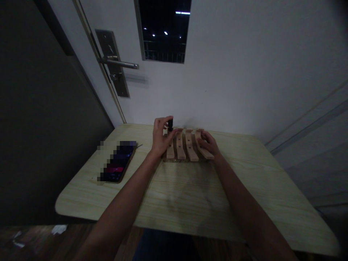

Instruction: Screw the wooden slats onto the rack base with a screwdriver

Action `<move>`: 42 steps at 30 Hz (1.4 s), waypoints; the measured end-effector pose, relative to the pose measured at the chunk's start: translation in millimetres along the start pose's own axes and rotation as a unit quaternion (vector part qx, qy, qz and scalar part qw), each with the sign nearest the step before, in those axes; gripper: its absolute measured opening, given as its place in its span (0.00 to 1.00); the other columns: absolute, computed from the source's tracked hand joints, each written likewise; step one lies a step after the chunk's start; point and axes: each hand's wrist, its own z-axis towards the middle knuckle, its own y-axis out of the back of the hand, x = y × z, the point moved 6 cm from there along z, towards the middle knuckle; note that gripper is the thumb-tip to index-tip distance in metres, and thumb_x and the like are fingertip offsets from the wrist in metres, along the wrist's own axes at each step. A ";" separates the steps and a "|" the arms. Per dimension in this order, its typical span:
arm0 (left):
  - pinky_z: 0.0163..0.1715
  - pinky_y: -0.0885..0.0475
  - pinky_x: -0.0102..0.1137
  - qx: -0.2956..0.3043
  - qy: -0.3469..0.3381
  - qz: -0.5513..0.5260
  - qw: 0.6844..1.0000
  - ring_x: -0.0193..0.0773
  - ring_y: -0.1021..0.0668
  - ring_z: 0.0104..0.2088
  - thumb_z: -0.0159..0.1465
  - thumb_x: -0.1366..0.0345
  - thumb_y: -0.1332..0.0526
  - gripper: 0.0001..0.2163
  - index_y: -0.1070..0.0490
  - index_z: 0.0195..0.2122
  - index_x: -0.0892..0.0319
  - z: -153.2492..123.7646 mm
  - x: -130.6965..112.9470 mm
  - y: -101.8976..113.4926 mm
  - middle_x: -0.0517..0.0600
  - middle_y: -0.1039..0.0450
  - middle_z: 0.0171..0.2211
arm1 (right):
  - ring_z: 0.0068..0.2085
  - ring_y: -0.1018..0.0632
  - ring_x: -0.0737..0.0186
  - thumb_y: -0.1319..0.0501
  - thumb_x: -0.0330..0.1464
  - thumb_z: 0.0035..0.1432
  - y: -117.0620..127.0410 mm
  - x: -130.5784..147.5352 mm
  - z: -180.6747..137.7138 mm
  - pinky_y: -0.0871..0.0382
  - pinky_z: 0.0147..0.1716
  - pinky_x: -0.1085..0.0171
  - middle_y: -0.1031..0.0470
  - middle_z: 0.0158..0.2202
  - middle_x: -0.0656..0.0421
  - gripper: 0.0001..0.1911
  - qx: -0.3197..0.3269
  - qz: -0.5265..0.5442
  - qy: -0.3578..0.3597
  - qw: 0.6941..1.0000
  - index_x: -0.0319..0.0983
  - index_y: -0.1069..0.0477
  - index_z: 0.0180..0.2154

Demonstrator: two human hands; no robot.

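Note:
A small black cylindrical piece (170, 124) is pinched between the thumb and fingers of my left hand (160, 137), above the far end of the leftmost wooden slat (170, 151). Several curved wooden slats with small dark holes stand side by side, two of them in the middle (180, 146) between my hands. My right hand (211, 144) grips the rightmost slat (204, 151) from its right side, and that slat leans outward at its near end. Beneath the slats shows the edge of a flat base (178, 160), mostly hidden. Whether the black piece touches the slat is unclear.
A phone (121, 163), partly pixelated, lies on the left of the light wood table (174, 203), with a thin stick-like thing (139, 145) beside it. Behind the table stands a white door (231, 72) with a metal handle (119, 63) and a dark window (164, 30).

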 end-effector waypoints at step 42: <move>0.41 0.29 0.32 0.021 -0.018 0.005 1.000 0.34 0.27 0.37 0.65 0.65 0.45 0.22 0.43 0.60 0.52 -3.4 1.4 -1.8 0.51 0.29 0.44 | 0.48 0.26 0.53 0.35 0.45 0.44 1.3 -3.0 -1.0 0.32 0.48 0.50 0.26 0.47 0.53 0.23 -0.009 0.023 -0.017 1.000 0.44 0.32 0.42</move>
